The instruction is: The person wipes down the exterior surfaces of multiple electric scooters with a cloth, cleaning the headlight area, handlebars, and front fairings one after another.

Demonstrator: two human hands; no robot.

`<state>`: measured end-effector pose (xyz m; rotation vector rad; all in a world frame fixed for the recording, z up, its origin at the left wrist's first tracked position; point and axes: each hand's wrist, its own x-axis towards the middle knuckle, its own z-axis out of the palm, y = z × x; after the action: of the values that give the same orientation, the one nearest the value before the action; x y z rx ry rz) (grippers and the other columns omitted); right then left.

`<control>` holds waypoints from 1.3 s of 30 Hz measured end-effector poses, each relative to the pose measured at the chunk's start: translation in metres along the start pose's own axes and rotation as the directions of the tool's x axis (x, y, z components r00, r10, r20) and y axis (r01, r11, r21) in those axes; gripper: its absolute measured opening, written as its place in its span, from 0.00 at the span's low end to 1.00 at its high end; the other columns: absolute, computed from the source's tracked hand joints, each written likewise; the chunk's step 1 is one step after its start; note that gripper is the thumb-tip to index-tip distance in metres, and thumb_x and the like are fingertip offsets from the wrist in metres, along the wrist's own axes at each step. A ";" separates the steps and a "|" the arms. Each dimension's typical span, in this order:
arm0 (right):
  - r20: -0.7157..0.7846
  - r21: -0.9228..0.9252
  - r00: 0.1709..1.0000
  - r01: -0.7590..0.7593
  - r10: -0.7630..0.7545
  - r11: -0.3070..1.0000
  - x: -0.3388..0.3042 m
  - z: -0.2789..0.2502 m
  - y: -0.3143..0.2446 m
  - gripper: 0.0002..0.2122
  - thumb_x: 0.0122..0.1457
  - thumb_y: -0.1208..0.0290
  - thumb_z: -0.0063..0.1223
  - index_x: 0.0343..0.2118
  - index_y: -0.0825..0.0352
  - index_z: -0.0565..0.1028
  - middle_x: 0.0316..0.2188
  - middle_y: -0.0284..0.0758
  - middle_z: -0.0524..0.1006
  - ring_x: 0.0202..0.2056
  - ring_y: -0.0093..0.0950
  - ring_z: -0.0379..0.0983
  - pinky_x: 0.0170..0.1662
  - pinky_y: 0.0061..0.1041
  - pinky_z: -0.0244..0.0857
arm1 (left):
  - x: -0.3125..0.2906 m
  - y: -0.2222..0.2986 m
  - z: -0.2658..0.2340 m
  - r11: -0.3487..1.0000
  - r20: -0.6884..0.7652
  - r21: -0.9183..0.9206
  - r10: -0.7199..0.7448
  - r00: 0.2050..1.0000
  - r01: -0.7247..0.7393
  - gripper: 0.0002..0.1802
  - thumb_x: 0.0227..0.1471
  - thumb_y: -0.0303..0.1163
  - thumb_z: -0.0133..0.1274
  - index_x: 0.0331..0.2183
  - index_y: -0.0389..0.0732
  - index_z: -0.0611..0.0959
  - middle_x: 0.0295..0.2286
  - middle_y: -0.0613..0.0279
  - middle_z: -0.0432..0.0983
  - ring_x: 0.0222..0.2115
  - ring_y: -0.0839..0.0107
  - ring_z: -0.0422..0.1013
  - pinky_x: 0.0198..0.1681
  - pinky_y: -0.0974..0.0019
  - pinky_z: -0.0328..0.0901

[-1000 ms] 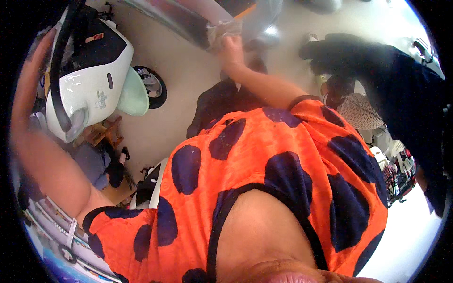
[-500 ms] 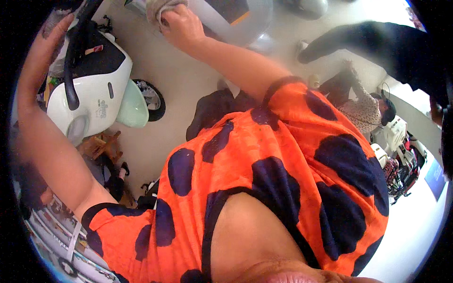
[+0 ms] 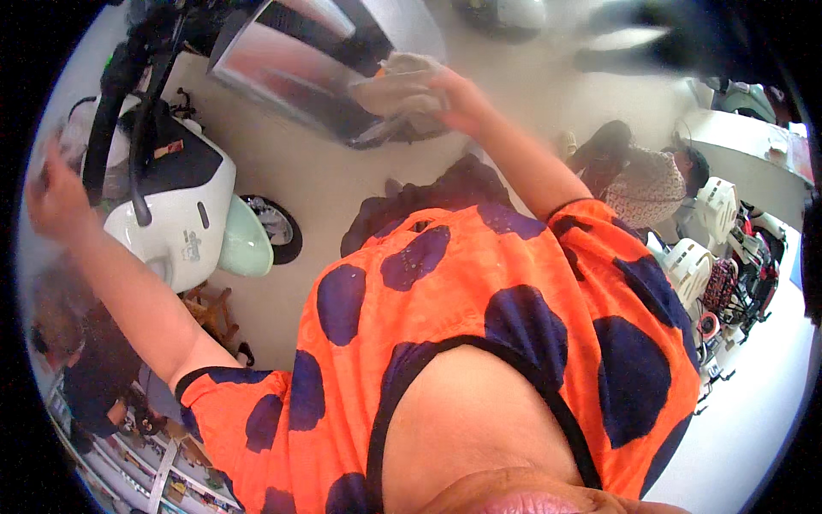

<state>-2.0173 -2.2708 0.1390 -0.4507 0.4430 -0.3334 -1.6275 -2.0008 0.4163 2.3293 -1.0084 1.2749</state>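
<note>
My right hand (image 3: 460, 103) is closed on a crumpled beige cloth (image 3: 401, 86), which lies against the edge of a grey vehicle body panel with reddish areas (image 3: 295, 73). The panel and cloth are partly smeared by motion. Out at the far left is my left hand (image 3: 64, 197), raised beside the black handlebar parts of a white electric scooter (image 3: 175, 218). Its fingers are blurred and dark at the picture's rim, so whether they grip anything is not clear.
A pale green fender (image 3: 248, 236) and black wheel (image 3: 278, 227) belong to the scooter. A brown wooden stool (image 3: 218, 308) stands close to it. One person in a patterned top (image 3: 646, 188) crouches at the right, near white child seats (image 3: 685, 265). Dark legs (image 3: 634, 56) blur past at the upper right.
My right hand has moved right and slightly down with the cloth. My left hand has come down and left along the scooter's handlebar area. More of the grey and red panel shows now.
</note>
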 end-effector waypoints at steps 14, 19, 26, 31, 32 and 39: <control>0.212 0.158 0.975 -0.103 0.068 0.982 -0.032 -0.108 -0.176 0.20 0.52 0.72 0.43 0.49 0.69 0.63 0.45 0.41 0.70 0.46 0.35 0.68 0.51 0.35 0.62 | -0.189 0.414 0.044 0.321 0.717 -0.684 0.132 0.684 0.655 0.32 0.50 0.54 0.48 0.45 0.35 0.72 0.37 0.61 0.70 0.37 0.74 0.66 0.40 0.72 0.63; 0.267 -0.050 0.937 -0.219 0.224 0.974 -0.044 -0.129 -0.250 0.20 0.51 0.75 0.46 0.49 0.69 0.63 0.44 0.38 0.71 0.45 0.31 0.69 0.49 0.31 0.63 | -0.215 0.565 0.086 0.194 0.878 -0.441 0.293 0.377 0.876 0.33 0.48 0.44 0.53 0.49 0.31 0.66 0.44 0.50 0.68 0.43 0.67 0.67 0.47 0.66 0.60; 0.226 -0.909 0.972 0.186 0.066 0.374 -0.031 -0.146 -0.327 0.16 0.50 0.67 0.54 0.42 0.66 0.72 0.37 0.36 0.73 0.38 0.28 0.71 0.42 0.26 0.65 | -0.178 0.634 0.096 0.140 0.942 -0.324 0.140 0.306 0.936 0.20 0.46 0.35 0.56 0.39 0.32 0.76 0.32 0.59 0.76 0.33 0.75 0.71 0.37 0.70 0.65; 0.064 -0.977 0.984 0.096 -0.168 0.190 -0.003 -0.156 -0.345 0.20 0.48 0.64 0.58 0.43 0.68 0.71 0.39 0.41 0.72 0.39 0.31 0.71 0.42 0.27 0.65 | -0.175 0.643 0.130 0.111 0.917 -0.397 0.014 0.398 0.911 0.18 0.48 0.36 0.55 0.38 0.32 0.76 0.32 0.59 0.76 0.33 0.76 0.70 0.36 0.70 0.65; -0.084 -0.958 0.975 -0.022 -0.205 0.285 0.001 -0.157 -0.346 0.22 0.47 0.63 0.59 0.44 0.66 0.70 0.39 0.41 0.72 0.37 0.31 0.71 0.42 0.28 0.65 | -0.176 0.644 0.138 0.127 0.921 -0.383 -0.022 0.389 0.915 0.18 0.48 0.36 0.55 0.37 0.32 0.76 0.32 0.59 0.76 0.33 0.75 0.70 0.36 0.70 0.65; 0.284 -0.849 0.936 0.345 -0.207 0.401 0.077 -0.137 -0.380 0.30 0.55 0.63 0.50 0.58 0.66 0.52 0.54 0.40 0.58 0.54 0.30 0.57 0.51 0.31 0.59 | -0.069 0.668 0.209 0.361 0.914 -0.404 0.119 0.388 0.841 0.26 0.42 0.39 0.58 0.42 0.34 0.73 0.35 0.50 0.75 0.37 0.60 0.73 0.39 0.62 0.65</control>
<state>-2.0975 -2.6718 0.1863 -1.6325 0.3793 -0.3705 -1.9926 -2.5599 0.1963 1.9174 -0.7620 -0.7646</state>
